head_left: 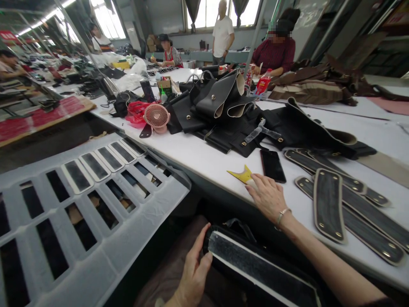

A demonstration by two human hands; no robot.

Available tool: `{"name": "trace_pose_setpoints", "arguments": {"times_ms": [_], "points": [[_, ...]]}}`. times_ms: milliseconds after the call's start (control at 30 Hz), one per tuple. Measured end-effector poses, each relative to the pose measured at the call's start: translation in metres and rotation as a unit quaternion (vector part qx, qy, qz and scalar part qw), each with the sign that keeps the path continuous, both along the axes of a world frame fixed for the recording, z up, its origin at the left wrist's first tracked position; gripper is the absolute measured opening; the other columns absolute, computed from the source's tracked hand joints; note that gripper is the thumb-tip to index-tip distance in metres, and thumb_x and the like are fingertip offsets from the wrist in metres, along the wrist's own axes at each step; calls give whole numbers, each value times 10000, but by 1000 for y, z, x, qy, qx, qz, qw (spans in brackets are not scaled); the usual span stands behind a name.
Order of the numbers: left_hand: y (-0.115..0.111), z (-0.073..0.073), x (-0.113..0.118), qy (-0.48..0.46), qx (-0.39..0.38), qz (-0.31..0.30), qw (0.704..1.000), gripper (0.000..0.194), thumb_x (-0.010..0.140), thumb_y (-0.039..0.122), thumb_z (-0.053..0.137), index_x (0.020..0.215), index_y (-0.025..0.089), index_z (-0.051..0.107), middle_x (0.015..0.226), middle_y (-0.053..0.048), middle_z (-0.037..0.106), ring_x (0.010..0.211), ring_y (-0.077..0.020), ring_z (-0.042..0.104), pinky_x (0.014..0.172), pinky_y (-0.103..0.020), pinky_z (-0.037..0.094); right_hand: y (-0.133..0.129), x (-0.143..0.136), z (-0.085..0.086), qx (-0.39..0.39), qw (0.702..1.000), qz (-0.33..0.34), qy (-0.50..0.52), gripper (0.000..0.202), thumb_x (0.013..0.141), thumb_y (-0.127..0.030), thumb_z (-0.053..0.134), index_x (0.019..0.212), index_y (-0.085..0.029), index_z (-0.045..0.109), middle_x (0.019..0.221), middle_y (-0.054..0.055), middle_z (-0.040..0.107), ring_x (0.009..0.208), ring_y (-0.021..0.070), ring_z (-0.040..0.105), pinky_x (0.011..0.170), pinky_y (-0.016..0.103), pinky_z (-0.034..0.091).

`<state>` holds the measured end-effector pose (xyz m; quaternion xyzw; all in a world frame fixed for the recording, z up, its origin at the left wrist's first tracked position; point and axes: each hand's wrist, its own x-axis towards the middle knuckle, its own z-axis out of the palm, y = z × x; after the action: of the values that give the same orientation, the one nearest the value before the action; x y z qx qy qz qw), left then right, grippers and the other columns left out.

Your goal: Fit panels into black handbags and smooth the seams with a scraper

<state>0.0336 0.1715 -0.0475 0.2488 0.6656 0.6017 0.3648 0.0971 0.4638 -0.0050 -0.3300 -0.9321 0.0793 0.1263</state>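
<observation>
Near the bottom centre, my left hand [195, 268] grips the rounded end of a black leather piece [255, 266] with a white-edged strip along it, the thumb on top and the fingers at its side. My right hand [266, 195], with a bracelet at the wrist, reaches over the edge of the white table. Its fingertips are on a small yellow notched tool [243, 175] lying flat there. Just beyond that hand is a black phone [272, 165]. Dark straps with pale edges and brass studs [329, 204] lie on the right.
A grey slotted tray [105, 251] holding several white-framed black strips stands at the left. Black leather bags [217, 102] are piled across the table, beside a pink fan [156, 117] and a red bottle [263, 83]. Several people are at the far tables.
</observation>
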Motion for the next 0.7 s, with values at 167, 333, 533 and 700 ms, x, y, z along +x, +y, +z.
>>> {"name": "trace_pose_setpoints", "arguments": {"times_ms": [167,333,533,700], "points": [[-4,0,-7,-109,18,5,994,542,865,312,536,1402,264,481,1474,-2,465,1388,-240,368,1185,-381,229,-48,85,14,-186,962,-94,174,497,885,-608,422,1142,-240,634,1174,83,664,1089,296,592,947,442,444],[-1,-3,-10,-117,18,24,993,508,859,265,486,1365,242,528,1432,-3,518,1364,-231,403,1176,-366,245,-93,146,-3,-316,873,-303,215,580,733,-741,525,1068,-295,686,1146,35,696,1173,333,556,1105,483,308],[6,-1,0,-38,21,46,998,494,875,246,438,1358,206,532,1411,-17,541,1331,-209,446,1136,-308,317,-114,160,-22,-376,799,-369,288,650,728,-766,539,1116,-263,676,1218,40,669,1266,318,481,1160,464,235],[5,2,-5,-57,11,41,997,482,894,328,480,1358,210,535,1424,-27,527,1358,-220,415,1161,-336,285,-128,158,-33,-478,683,-411,370,664,732,-745,574,1130,-222,672,1236,62,658,1251,320,497,1108,435,330]]}}
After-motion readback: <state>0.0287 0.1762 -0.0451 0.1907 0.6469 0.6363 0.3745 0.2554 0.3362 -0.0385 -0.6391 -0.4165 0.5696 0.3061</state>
